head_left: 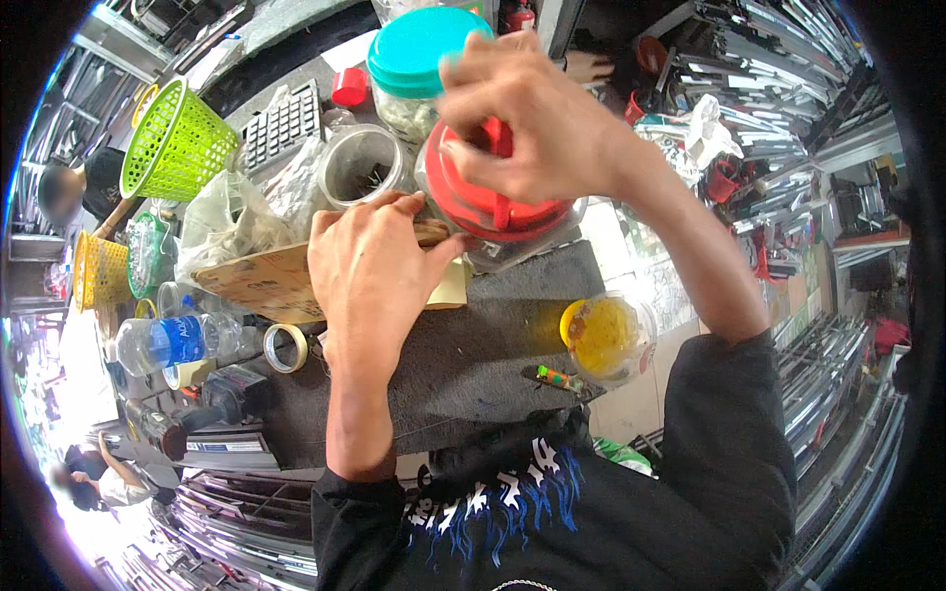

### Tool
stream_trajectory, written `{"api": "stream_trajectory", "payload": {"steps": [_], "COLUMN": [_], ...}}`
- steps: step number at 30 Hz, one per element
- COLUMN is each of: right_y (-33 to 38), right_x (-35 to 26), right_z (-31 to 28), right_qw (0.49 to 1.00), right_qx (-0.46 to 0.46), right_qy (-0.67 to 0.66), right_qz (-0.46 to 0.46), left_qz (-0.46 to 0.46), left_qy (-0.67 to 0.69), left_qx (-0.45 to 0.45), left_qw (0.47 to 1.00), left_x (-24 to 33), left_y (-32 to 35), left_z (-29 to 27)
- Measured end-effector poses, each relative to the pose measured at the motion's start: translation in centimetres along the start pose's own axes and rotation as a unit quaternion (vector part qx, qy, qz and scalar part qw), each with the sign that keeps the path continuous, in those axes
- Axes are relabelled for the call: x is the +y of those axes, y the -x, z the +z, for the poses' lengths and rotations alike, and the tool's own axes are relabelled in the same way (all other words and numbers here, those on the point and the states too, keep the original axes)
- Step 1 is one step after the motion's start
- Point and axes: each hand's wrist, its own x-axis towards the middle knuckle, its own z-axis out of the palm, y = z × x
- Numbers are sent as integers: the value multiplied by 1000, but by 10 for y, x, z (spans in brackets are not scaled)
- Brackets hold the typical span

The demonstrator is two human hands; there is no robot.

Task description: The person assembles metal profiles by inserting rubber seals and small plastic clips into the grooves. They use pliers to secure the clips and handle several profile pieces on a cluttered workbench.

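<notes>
My left hand point(370, 256) is closed over the edge of a brown piece of cardboard point(266, 281), fingers on the far side, thumb reaching toward the jar. Right beside it stands a clear plastic jar with a red lid point(463, 202). Over that lid is my right hand point(537, 123), its fingers curled and smeared by motion; whether they grip the lid cannot be told. Just behind stands a large jar with a turquoise lid point(424, 49) and pale contents. An open clear tub point(365, 163) with small dark pieces inside sits beyond my left hand.
Bags point(232, 231), a keypad-like grid point(283, 128) and a green basket point(177, 143) crowd the left. Nearer are a water bottle point(168, 340), tape roll point(286, 348) and cordless drill point(212, 404). A yellow-lidded jar point(611, 335) stands at the table's right edge. Metal lengths point(759, 89) fill the surroundings.
</notes>
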Motion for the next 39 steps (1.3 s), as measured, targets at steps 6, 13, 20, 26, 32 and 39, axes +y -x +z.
{"api": "stream_trajectory", "payload": {"steps": [6,13,20,26,32,39], "right_y": [-6,-18,-15,17,80,166], "right_x": [-60,-40,20,33,9,-34], "right_z": [-47,-62,-64,-129,-128,-153], "right_qw": [913,955,983,990,959,928], "right_qx": [-162,-190,-42,136,200,181], "right_qy": [220,-117,-175,-36,-115,-36], "right_qz": [302,198,-35,12,167,324], "left_qz": [32,-6,-18,49,306,390], "left_qy": [-18,-33,-32,60,166,-43], "left_qx": [6,-7,-65,68,71,-78], "left_qw": [999,999,997,995,935,916], "left_x": [-2,-4,-1,0,4,19], "left_y": [-3,-1,-4,-3,-55,-144], "left_z": [1,4,-1,-15,15,103]}}
